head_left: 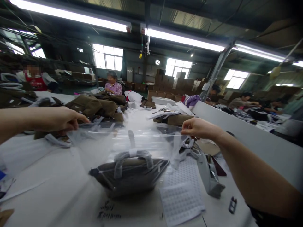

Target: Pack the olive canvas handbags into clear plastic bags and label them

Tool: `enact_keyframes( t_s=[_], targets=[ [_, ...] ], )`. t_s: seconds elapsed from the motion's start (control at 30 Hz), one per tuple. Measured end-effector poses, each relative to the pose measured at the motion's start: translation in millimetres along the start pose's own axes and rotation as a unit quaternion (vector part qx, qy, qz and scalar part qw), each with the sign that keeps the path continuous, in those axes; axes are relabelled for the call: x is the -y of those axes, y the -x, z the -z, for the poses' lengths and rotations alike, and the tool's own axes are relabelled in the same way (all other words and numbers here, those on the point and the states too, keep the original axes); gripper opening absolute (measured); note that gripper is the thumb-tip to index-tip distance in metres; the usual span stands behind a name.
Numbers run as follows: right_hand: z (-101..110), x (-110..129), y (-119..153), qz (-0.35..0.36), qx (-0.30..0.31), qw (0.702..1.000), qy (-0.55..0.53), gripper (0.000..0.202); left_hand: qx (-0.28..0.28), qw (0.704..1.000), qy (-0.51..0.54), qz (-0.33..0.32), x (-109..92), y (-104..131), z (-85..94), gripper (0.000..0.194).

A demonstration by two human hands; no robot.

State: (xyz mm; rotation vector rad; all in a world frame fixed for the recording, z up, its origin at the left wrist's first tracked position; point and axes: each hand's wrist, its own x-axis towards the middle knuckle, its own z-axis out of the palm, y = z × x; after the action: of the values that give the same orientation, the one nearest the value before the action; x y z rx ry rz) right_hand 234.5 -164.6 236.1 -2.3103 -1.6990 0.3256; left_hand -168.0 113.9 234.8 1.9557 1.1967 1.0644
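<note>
The bag (132, 178) sits on the table (59, 198), seemingly inside clear plastic (151, 138); beyond the bag, left hand (65, 119) and right hand (200, 127) pinch the plastic's edge, apparently keeping it taut.

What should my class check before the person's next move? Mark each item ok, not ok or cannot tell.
1. Left hand holding the clear plastic at its upper left: ok.
2. Right hand holding its upper right: ok.
3. Dark handbag below the plastic's top edge: ok.
4. Handbag's handles wrapped: ok.
5. Plastic's mouth sealed: cannot tell.
6. Tape dispenser apart from the handbag: ok, it stands to the right.
</note>
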Motion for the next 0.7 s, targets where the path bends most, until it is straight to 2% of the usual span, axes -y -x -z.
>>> enact_keyframes(
  t_s=[0.1, 0.17, 0.2, 0.27, 0.3, 0.33, 0.4, 0.47, 0.5, 0.57, 0.63, 0.7],
  targets=[
    [12.7, -10.9, 3.0, 0.01, 0.006, 0.999, -0.032, 0.019, -0.013, 1.0, 0.015, -0.011, -4.5, 4.1, 19.3, 0.064],
    [11.5, -31.2, 6.5, 0.002, -0.073, 0.987, -0.142, 0.029, -0.01, 0.999, 0.026, -0.029, -4.2, 12.1, 33.9, 0.066],
    [3.7, -44.1, 8.3, 0.002, -0.139, 0.965, -0.224, 0.038, -0.003, 0.998, 0.042, -0.044, 0.1, 18.3, 39.1, 0.069],
    [-29.4, -68.9, 10.6, 0.022, -0.258, 0.877, -0.404, 0.063, 0.021, 0.992, 0.107, -0.07, 20.7, 35.0, 39.8, 0.085],
    [-53.4, -78.0, 10.5, 0.053, -0.249, 0.834, -0.489, 0.081, 0.035, 0.985, 0.152, -0.074, 36.7, 45.1, 33.6, 0.095],
    [-80.1, -83.3, 9.2, 0.066, -0.201, 0.806, -0.553, 0.094, 0.052, 0.977, 0.203, -0.051, 55.3, 55.5, 22.7, 0.104],
    [-132.5, -82.0, 2.9, 0.056, -0.113, 0.771, -0.624, 0.096, 0.088, 0.964, 0.242, 0.07, 92.7, 74.6, -10.0, 0.104],
    [-171.0, -68.5, -7.6, 0.054, -0.078, 0.738, -0.669, 0.085, 0.129, 0.937, 0.3, 0.126, 119.4, 87.9, -48.6, 0.104],
    [-183.1, -60.1, -13.5, 0.049, -0.078, 0.728, -0.68, 0.075, 0.121, 0.923, 0.336, 0.141, 126.7, 91.8, -66.4, 0.098],
    [-195.5, -45.5, -25.3, 0.033, -0.105, 0.713, -0.692, 0.05, 0.089, 0.907, 0.384, 0.15, 130.6, 94.0, -94.1, 0.072],
    [-198.5, -37.6, -36.2, 0.013, -0.162, 0.682, -0.714, 0.03, 0.041, 0.9, 0.406, 0.154, 127.3, 90.4, -110.1, 0.042],
    [-197.0, -34.7, -48.5, -0.009, -0.204, 0.636, -0.744, 0.024, 0.016, 0.897, 0.409, 0.166, 122.6, 81.2, -118.1, 0.027]
  ],
)
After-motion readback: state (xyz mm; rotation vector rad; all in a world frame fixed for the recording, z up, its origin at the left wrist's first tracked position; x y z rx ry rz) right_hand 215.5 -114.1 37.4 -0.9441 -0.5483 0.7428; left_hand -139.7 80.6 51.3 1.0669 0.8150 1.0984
